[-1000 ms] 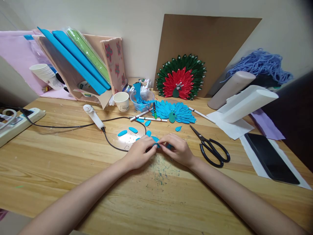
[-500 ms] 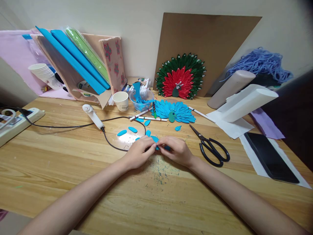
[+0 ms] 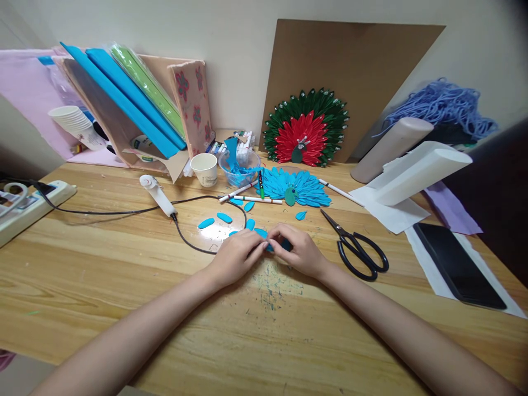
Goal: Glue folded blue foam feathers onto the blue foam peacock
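Observation:
My left hand [image 3: 240,253] and my right hand [image 3: 297,250] meet at the table's middle, thumbs and fingertips pinched together. Between them is a small blue paper petal [image 3: 270,247], mostly hidden by the fingers. Loose blue petals [image 3: 224,218] lie just beyond my left hand, some partly covered by it. A single creased petal [image 3: 301,215] rests beyond my right hand. Farther back lies a blue paper peacock [image 3: 305,188] with a green body. Black-handled scissors [image 3: 357,250] lie spread to the right of my right hand.
A white glue gun [image 3: 157,195] with a black cord lies at left. Behind are a paper cup [image 3: 204,169], a clear bowl [image 3: 239,170], marker pens [image 3: 258,199] and a red-green peacock [image 3: 303,132] against cardboard. Paper rolls [image 3: 391,148] and a phone [image 3: 457,267] are at right.
My fingers have shifted slightly at the pinch, the right thumb and forefinger now curving farther apart behind their tips. The things on the table stay in place.

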A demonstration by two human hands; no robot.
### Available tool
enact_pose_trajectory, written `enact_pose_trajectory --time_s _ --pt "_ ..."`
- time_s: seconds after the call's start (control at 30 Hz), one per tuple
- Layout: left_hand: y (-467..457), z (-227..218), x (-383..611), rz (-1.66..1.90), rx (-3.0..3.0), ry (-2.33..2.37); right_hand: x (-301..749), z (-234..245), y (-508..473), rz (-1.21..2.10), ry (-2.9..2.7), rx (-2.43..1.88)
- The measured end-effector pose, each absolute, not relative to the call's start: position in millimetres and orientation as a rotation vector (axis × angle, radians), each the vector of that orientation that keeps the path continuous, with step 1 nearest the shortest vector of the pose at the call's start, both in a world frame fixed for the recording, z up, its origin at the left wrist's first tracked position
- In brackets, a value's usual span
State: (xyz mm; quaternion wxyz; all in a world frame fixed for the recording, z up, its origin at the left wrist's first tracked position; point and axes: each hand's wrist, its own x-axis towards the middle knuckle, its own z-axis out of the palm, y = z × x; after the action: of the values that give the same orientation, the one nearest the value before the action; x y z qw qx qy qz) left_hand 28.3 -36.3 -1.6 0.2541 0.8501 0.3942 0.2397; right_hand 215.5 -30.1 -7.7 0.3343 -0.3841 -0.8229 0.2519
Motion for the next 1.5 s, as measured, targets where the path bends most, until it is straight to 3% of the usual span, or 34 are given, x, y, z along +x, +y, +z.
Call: enact_pose_trajectory --time_s 0.57,1.2,1.5 --pt "-35.2 -6.1 27.6 0.591 2.320 1.162 217.5 -6.2 -24.2 0.983 -2.112 -0.978" --pt "-38.6 -0.5 28.0 0.763 2.341 1.087 213.9 -9.9 -31.7 0.661 -2.262 -0.905" --pt "-38.5 -3.0 28.1 0.841 2.269 1.122 214.8 -10.9 -31.0 0.677 -2.193 -0.984"
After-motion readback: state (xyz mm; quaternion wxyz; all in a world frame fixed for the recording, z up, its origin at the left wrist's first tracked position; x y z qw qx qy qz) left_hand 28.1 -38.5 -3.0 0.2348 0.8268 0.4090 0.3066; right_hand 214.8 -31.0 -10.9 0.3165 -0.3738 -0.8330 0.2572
